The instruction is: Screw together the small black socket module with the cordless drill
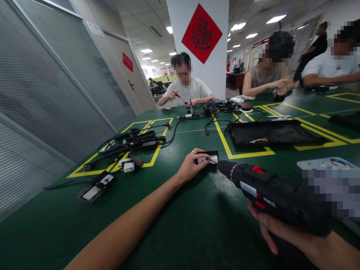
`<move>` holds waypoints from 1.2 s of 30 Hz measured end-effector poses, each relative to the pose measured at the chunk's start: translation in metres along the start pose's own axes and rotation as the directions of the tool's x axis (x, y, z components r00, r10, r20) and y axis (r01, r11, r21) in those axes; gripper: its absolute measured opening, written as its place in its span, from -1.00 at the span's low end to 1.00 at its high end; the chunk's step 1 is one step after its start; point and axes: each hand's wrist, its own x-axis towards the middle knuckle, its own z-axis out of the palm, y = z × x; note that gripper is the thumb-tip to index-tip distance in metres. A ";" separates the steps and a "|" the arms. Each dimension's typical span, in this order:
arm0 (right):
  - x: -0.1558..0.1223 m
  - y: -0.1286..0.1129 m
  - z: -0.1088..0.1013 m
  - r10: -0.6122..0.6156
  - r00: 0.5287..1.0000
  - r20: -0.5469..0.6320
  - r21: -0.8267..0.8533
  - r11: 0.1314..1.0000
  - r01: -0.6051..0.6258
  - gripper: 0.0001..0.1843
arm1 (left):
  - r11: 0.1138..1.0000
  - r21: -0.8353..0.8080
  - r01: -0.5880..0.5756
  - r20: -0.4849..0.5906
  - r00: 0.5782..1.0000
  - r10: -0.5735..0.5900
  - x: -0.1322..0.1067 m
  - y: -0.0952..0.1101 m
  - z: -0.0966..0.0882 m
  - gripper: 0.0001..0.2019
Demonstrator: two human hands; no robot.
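Observation:
My left hand [191, 167] reaches across the green table and pinches a small black box with a white label [208, 157], holding it down on the surface. A ring shows on one finger. My right hand [277, 230] is wrapped round the grip of a black and red power screwdriver [270, 191]. The tool points left, and its thin bit touches the box beside my left fingers.
A black tray [270, 133] lies inside yellow floor-tape squares. A heap of black cables and adapters [135, 140] sits at left, with a flat black device [95, 186] nearer. Three people sit at the far edge; one holds a screwdriver. A white pillar [202, 75] stands behind.

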 end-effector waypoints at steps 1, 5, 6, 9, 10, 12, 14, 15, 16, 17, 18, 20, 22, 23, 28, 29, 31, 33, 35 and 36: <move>0.002 0.003 0.000 -0.004 1.000 0.009 0.003 1.000 0.004 -0.56 | 1.000 0.001 -0.002 -0.001 1.000 0.002 0.000 0.000 0.000 -0.80; 0.005 0.008 -0.001 -0.077 0.996 0.048 0.047 0.996 0.075 -0.62 | 1.000 0.000 -0.009 -0.007 1.000 0.009 0.000 0.000 0.001 -0.80; 0.004 0.007 -0.002 -0.092 0.994 0.051 0.049 0.995 0.090 -0.64 | 1.000 -0.002 -0.007 -0.008 1.000 0.007 0.000 0.000 0.001 -0.80; 0.003 0.001 -0.006 -0.070 0.994 0.087 0.068 0.996 0.064 -0.68 | 1.000 -0.003 -0.001 -0.012 1.000 0.001 0.000 0.000 0.000 -0.80; 0.003 -0.001 -0.007 -0.061 0.992 0.109 0.076 0.996 0.053 -0.67 | 1.000 -0.003 0.000 -0.012 1.000 0.000 0.000 0.000 0.000 -0.80; 0.003 -0.003 -0.008 -0.057 0.989 0.139 0.084 0.995 0.046 -0.66 | 1.000 -0.003 -0.001 -0.011 1.000 0.001 0.000 0.000 0.000 -0.81; 0.003 -0.003 -0.008 -0.070 0.988 0.141 0.083 0.995 0.059 -0.65 | 1.000 -0.006 -0.001 -0.011 1.000 0.000 0.000 -0.001 0.001 -0.81; 0.003 -0.002 -0.008 -0.078 0.987 0.140 0.084 0.994 0.066 -0.65 | 1.000 -0.007 -0.001 -0.012 1.000 0.001 0.000 -0.001 0.001 -0.81; 0.004 0.000 -0.007 -0.083 0.987 0.138 0.086 0.994 0.072 -0.65 | 1.000 -0.007 -0.002 -0.015 1.000 0.002 0.000 -0.001 0.001 -0.81; 0.004 0.002 -0.007 -0.085 0.987 0.135 0.088 0.993 0.074 -0.64 | 1.000 -0.008 -0.003 -0.016 1.000 0.003 0.000 -0.001 0.001 -0.81; 0.004 0.004 -0.007 -0.084 0.988 0.131 0.089 0.993 0.073 -0.65 | 1.000 -0.008 -0.004 -0.017 1.000 0.004 0.000 -0.001 0.002 -0.81; 0.005 0.009 -0.006 -0.068 0.991 0.115 0.082 0.995 0.058 -0.65 | 1.000 -0.006 -0.006 -0.019 1.000 0.006 0.000 -0.001 0.002 -0.81; 0.006 0.013 -0.005 -0.053 0.995 0.083 0.058 0.997 0.048 -0.64 | 1.000 -0.004 -0.008 -0.018 1.000 0.008 0.000 -0.001 0.002 -0.81; 0.006 0.014 -0.005 -0.052 0.996 0.074 0.039 0.998 0.049 -0.63 | 1.000 -0.003 -0.008 -0.018 1.000 0.008 0.000 -0.001 0.002 -0.81; 0.004 0.011 -0.007 -0.075 0.993 0.091 0.004 0.997 0.075 -0.64 | 1.000 -0.002 0.009 -0.005 1.000 -0.009 0.000 0.001 0.000 -0.80; 0.003 0.010 -0.007 -0.070 0.994 0.083 0.010 0.998 0.069 -0.62 | 1.000 -0.002 0.013 -0.004 1.000 -0.013 0.000 0.001 0.000 -0.80; 0.003 0.011 -0.007 -0.055 0.996 0.066 0.011 0.998 0.054 -0.61 | 1.000 -0.001 0.018 -0.001 1.000 -0.018 0.000 0.002 -0.001 -0.80; 0.004 0.013 -0.006 -0.056 0.996 0.066 0.015 0.998 0.055 -0.63 | 1.000 -0.002 0.020 0.003 1.000 -0.020 0.000 0.002 -0.001 -0.80; 0.006 0.017 -0.005 -0.066 0.995 0.078 0.025 0.998 0.064 -0.64 | 1.000 -0.004 0.018 0.001 1.000 -0.018 0.000 0.002 -0.001 -0.80; 0.007 0.019 -0.005 -0.065 0.995 0.081 0.033 0.998 0.062 -0.63 | 1.000 -0.006 0.016 -0.002 1.000 -0.016 0.000 0.002 0.000 -0.80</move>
